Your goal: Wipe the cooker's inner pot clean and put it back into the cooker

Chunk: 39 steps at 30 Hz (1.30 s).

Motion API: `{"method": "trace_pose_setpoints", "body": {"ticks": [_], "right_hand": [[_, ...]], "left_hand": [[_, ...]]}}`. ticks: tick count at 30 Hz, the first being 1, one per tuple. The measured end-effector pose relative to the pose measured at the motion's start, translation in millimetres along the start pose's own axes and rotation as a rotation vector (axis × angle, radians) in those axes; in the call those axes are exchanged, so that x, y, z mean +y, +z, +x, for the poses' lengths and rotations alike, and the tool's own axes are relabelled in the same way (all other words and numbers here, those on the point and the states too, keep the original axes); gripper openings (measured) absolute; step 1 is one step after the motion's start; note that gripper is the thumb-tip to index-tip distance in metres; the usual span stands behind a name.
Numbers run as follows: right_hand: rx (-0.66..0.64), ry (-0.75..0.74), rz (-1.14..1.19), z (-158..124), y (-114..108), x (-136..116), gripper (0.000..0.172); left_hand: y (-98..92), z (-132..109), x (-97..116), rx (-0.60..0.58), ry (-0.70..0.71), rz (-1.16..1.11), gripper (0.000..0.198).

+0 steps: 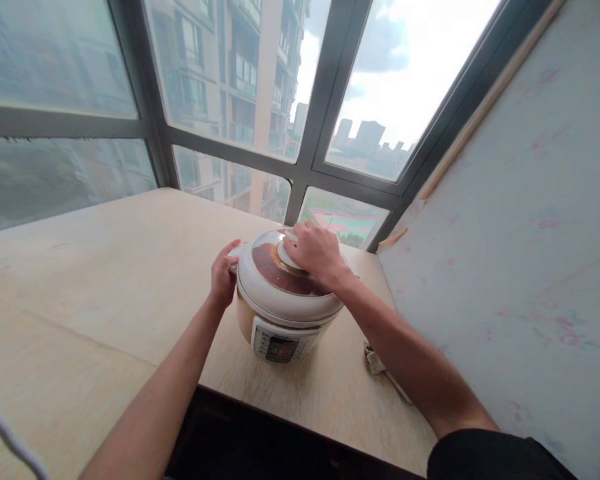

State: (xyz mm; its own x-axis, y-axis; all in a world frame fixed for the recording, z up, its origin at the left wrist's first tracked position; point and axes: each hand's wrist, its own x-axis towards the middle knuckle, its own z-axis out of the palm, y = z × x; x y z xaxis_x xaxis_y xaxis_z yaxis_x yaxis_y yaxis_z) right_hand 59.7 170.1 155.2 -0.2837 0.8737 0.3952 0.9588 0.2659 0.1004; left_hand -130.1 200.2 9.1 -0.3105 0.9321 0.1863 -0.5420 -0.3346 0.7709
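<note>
An electric pressure cooker [280,313] stands upright on the pale stone-look sill, its control panel [280,345] facing me. The round white lid [255,280], with a dark red and brown top, sits on the body. My right hand [314,250] is wrapped over the knob [286,257] at the lid's centre and hides much of it. At the left rim, my left hand [225,273] grips the cooker's white side handle [236,257], with the thumb near the lid edge.
A crumpled cloth-like item [375,360] lies right of the cooker, partly behind my right forearm. Window frames [310,170] rise close behind, and a flowered wall [530,233] bounds the right. A grey cable [10,440] shows at lower left. The sill's dark front edge [260,433] is nearest me.
</note>
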Motion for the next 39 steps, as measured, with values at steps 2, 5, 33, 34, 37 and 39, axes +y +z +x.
{"method": "trace_pose_setpoints", "body": {"ticks": [2, 5, 33, 34, 37, 39], "right_hand": [[-0.006, -0.01, 0.006, -0.3, -0.1, 1.3, 0.041], [-0.01, -0.025, 0.013, -0.4, 0.6, 3.3, 0.042], [-0.006, -0.026, 0.023, -0.9, 0.9, 4.0, 0.041], [-0.004, -0.027, 0.023, -0.7, 1.2, 4.1, 0.041], [0.012, -0.03, 0.026, -0.4, 2.0, 4.6, 0.04], [0.018, -0.03, 0.028, -0.4, 2.1, 4.7, 0.04]], "left_hand": [[-0.3, 1.1, -1.5, 0.004, 0.007, -0.002, 0.05], [-0.6, 2.0, -3.0, 0.006, 0.03, 0.003, 0.047], [-1.3, -1.5, 0.7, -0.033, 0.041, 0.027, 0.047], [-1.6, -1.2, 0.3, -0.035, 0.048, 0.033, 0.046], [-2.7, -0.1, -1.3, -0.036, 0.056, 0.038, 0.044], [-3.4, 0.6, -2.3, -0.031, 0.041, 0.026, 0.044]]}}
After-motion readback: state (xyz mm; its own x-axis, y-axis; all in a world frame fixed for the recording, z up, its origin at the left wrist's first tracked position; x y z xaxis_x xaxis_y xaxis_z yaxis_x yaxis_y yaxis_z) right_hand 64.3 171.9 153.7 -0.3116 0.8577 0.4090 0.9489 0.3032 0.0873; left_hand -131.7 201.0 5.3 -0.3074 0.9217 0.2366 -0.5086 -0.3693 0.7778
